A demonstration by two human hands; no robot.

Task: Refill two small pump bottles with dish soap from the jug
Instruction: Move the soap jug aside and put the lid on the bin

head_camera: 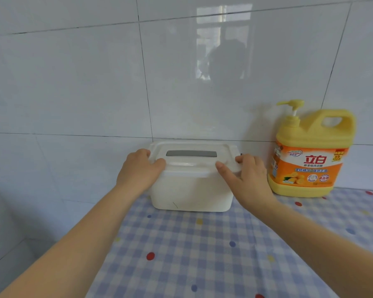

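Both hands are working the white box [190, 190] at the back of the table, close to the tiled wall [73, 82]. Left hand [138, 171] is gripping the left end of the lid [192, 151], thumb curling over the top edge, fingers wrapping round the corner. Right hand [248, 179] is clasping the right end, thumb lying along the lid's front rim, fingers hooking round what looks like a side latch. Judging by the symmetric hold, the person is getting ready to unclip or lift the lid; the lid is sitting flat and closed for now.

No pump bottles are showing anywhere. Guess: they are sitting inside the box, which would explain starting here rather than at the jug. Box walls are opaque, so contents cannot be told.

Jug [310, 153] is standing upright to the right of the box, near the right hand but apart from it, backing onto the wall. Yellow body, orange label, pump head [293, 106] fitted on top, spout pointing left. Untouched.

Checked cloth [202, 254] with coloured dots is covering the table. The closed lid is what is standing in the way just now. Refilling is not yet started.
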